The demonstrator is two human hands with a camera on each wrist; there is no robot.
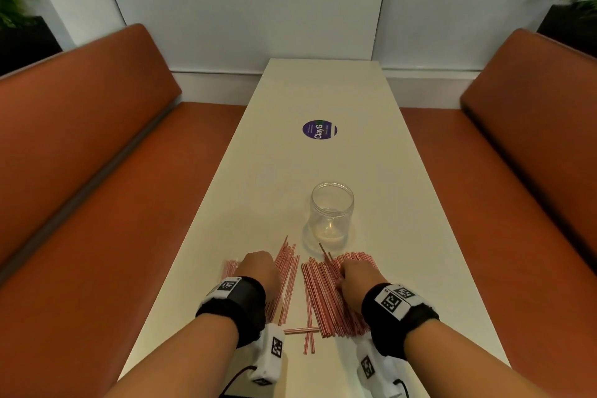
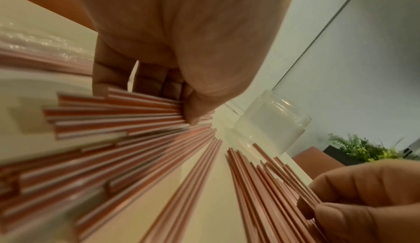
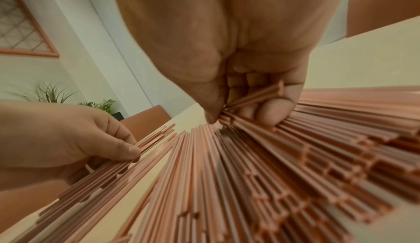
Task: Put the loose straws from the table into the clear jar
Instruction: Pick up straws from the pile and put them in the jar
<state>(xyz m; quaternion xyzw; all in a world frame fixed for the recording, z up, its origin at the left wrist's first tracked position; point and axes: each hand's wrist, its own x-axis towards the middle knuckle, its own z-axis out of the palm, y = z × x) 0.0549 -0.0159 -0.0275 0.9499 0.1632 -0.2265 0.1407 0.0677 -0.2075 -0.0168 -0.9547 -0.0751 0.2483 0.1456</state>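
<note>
A clear, empty jar [image 1: 331, 220] [image 2: 272, 121] stands upright without a lid in the middle of the cream table [image 1: 323, 90]. Just in front of it, red-and-white striped straws lie in two fans, a left pile [image 1: 288, 271] [image 2: 141, 159] and a bigger right pile [image 1: 323, 296] [image 3: 250, 166]. My left hand [image 1: 258, 270] [image 2: 172, 101] is on the left pile, fingers curled and thumb pinching several straws. My right hand [image 1: 357, 278] [image 3: 238, 114] is on the right pile, curled round a few straws whose ends stick up toward the jar.
A shiny wrapped bundle of straws [image 1: 230, 265] [image 2: 34, 46] lies left of my left hand. A few straws [image 1: 300, 331] lie crosswise near the front edge. A purple round sticker [image 1: 319, 130] is farther up the table. Orange benches [image 1: 80, 155] [image 1: 533, 145] flank both sides.
</note>
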